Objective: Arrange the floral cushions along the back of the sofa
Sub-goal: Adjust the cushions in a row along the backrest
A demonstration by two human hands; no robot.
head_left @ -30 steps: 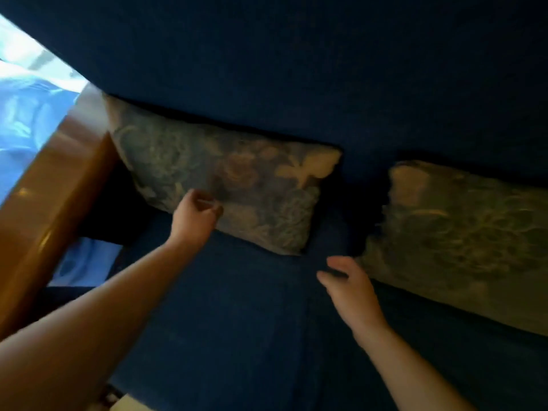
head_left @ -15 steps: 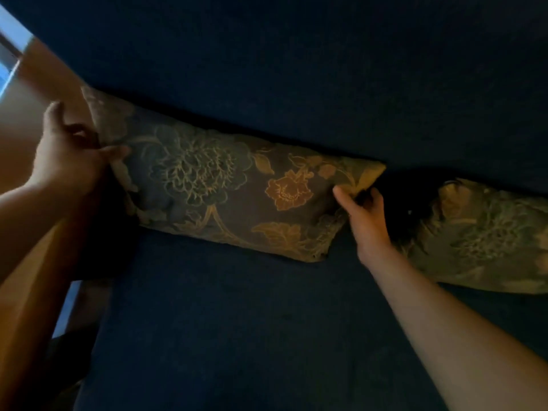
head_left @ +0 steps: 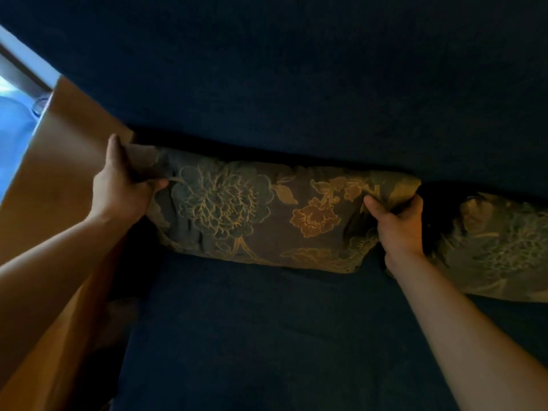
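Note:
A dark floral cushion (head_left: 261, 215) with gold and orange flowers leans against the blue sofa back (head_left: 296, 84), its lower edge on the seat. My left hand (head_left: 121, 185) grips its top left corner beside the wooden armrest. My right hand (head_left: 397, 223) grips its top right corner, fingers curled into the fabric. A second floral cushion (head_left: 498, 247) leans against the back at the right, a dark gap between the two; its right part is cut off by the frame.
A wooden armrest (head_left: 53, 188) runs along the left side of the sofa. Beyond it is a bright window area (head_left: 14, 108). The dark blue seat (head_left: 267, 336) stretches in front of the cushions.
My left hand went from the cushion's lower edge to its top left corner; my right hand rose from the seat and closed on the top right corner. The cushion now stands straighter against the back.

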